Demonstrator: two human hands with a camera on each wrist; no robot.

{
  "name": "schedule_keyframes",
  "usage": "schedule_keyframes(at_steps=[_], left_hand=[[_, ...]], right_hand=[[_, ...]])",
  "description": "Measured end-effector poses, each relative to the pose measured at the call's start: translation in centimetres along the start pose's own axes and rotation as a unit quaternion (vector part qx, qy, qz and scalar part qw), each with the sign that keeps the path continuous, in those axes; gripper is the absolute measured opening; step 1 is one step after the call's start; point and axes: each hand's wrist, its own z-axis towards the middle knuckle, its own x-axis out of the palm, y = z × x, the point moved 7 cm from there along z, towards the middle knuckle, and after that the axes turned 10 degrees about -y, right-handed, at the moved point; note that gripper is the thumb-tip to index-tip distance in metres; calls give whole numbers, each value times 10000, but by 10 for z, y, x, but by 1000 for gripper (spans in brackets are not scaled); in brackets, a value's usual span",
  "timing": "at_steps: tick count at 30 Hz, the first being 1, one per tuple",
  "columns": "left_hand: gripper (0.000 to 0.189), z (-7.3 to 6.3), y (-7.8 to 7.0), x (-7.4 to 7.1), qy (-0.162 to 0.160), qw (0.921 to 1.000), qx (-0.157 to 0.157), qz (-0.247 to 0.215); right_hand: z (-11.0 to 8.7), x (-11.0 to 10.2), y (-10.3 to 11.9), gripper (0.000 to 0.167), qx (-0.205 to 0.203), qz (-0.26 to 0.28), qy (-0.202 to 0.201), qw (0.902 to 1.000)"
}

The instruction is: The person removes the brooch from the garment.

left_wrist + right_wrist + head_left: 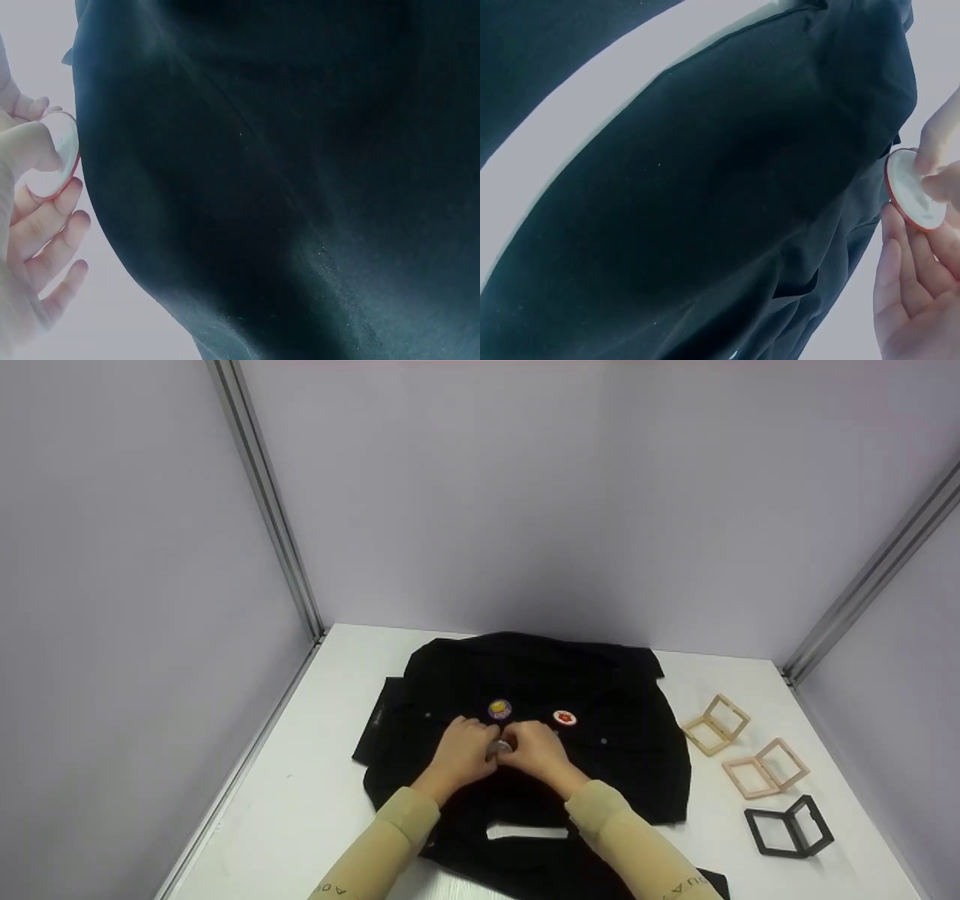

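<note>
Both hands are close together over a black garment (630,780) spread on the table. Between them, my left hand (463,751) and my right hand (534,750) pinch a round button badge (501,747). Its pale back and thin red rim show in the left wrist view, with a thumb pressed on the back of the badge (66,150). The right wrist view has the same badge (913,189) tilted, fingertips at its edge. Just beyond the hands, a purple badge with a yellow face (499,709) and a white badge with a red design (565,718) lie on the garment.
Three hinged square frames stand open at the right: a yellowish one (707,737), a pinkish one (752,791) and a black one (776,853). A flat black piece (373,731) sticks out at the garment's left. Grey walls (465,510) enclose the white table (292,795).
</note>
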Motion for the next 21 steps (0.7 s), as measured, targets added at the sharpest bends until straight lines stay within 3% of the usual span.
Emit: schedule_keyframes(at_steps=[7, 14, 21], left_hand=[[23, 0, -2, -1, -4, 9999, 80, -112], [22, 3, -4, -1, 262, 9995, 119, -104], [23, 5, -5, 1, 478, 9987, 193, 17]], right_hand=[[0, 0, -2, 19, 48, -23, 299, 9995], [0, 1, -3, 19, 100, -152, 696, 9974], [0, -2, -3, 18, 56, -146, 790, 9968]])
